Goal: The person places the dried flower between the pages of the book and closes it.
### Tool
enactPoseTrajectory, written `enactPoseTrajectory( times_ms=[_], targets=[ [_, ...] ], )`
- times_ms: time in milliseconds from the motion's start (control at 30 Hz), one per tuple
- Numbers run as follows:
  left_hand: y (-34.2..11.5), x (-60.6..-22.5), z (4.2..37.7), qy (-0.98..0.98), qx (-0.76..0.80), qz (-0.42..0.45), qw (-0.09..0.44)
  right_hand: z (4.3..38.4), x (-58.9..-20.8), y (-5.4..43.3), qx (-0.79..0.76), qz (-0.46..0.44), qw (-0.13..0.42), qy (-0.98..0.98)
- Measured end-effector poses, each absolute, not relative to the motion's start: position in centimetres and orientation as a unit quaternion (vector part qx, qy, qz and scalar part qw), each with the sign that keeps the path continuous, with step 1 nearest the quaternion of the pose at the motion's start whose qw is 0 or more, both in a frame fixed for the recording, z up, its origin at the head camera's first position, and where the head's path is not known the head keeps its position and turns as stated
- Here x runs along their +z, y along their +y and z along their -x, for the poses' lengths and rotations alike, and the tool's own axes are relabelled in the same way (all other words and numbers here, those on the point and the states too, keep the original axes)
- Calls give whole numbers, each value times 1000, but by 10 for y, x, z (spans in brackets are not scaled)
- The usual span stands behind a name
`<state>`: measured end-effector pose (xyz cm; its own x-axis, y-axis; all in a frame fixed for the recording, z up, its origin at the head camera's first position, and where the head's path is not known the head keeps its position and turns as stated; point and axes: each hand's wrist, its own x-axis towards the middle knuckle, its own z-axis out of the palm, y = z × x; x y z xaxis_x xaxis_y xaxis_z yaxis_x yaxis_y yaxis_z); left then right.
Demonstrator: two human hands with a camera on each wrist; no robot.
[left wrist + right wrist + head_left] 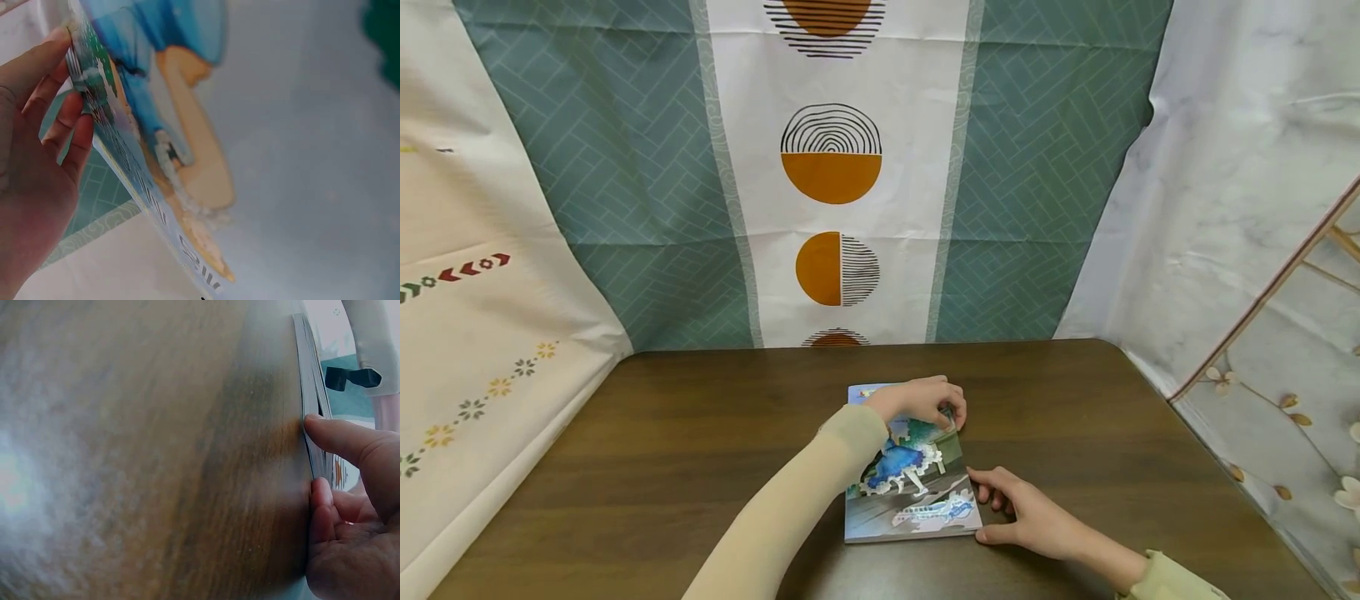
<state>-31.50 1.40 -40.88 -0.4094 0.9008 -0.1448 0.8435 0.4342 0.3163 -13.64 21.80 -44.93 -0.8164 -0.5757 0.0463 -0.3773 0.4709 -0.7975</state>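
A paperback book (887, 521) with a colourful picture cover lies on the dark wooden table. My left hand (925, 398) reaches across it, with curled fingers gripping its right edge near the top. In the left wrist view, the fingertips of this left hand (44, 150) meet the edge of the book's cover (275, 137), which fills most of that view. My right hand (1030, 514) holds the lower right corner, thumb at the near edge and fingers along the side. The right wrist view has the right hand (359, 531) against the page edges (304, 375), where a narrow gap shows.
Brown wooden tabletop (700, 467) surrounds the book. Behind it hangs a green and white patterned cloth (1037, 192). A cream embroidered cloth (490, 333) borders the left side, and a pale floral cloth (1247, 292) the right.
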Motion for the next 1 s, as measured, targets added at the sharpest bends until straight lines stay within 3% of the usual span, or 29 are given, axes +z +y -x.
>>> enactPoseTrajectory(
  times_ms=[733, 1000],
  targets=[
    [10, -407, 310, 835, 115, -513, 162, 136, -452, 215, -440, 285, 82, 848],
    [6, -408, 306, 836, 109, -517, 148, 137, -450, 217, -456, 281, 92, 839]
  ],
)
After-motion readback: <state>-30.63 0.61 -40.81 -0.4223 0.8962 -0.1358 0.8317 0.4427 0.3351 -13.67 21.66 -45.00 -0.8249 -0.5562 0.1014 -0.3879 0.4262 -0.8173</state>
